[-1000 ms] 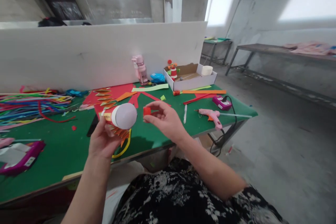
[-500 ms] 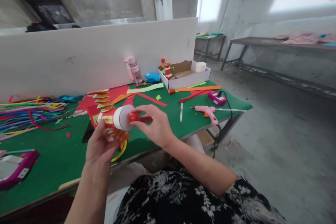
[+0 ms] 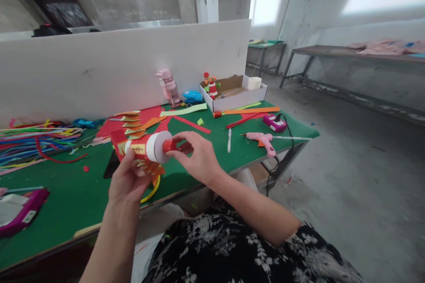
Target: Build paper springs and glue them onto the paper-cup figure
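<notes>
My left hand (image 3: 130, 177) is wrapped round a red and white paper-cup figure (image 3: 142, 147), which it holds on its side above the table's front edge. Folded orange and green paper strips (image 3: 132, 124) stick out from the figure on both sides, and its white round end faces right. Against that end sits a small red round piece (image 3: 169, 145), pinched between the thumb and fingers of my right hand (image 3: 195, 155). A yellow curved strip (image 3: 152, 191) shows below the figure. Whether the red piece is fixed to the white end I cannot tell.
On the green table (image 3: 66, 212) lie a pink glue gun (image 3: 260, 139), a white pen (image 3: 229, 140), a purple power socket (image 3: 275, 122) and coloured pipe cleaners (image 3: 36, 146). A shallow box (image 3: 239, 100) and a pink bottle (image 3: 168, 88) stand behind, before a white partition (image 3: 99, 70).
The figure has shifted slightly to the right in my left hand's grip. My right hand keeps its pinch on the red piece at the white end.
</notes>
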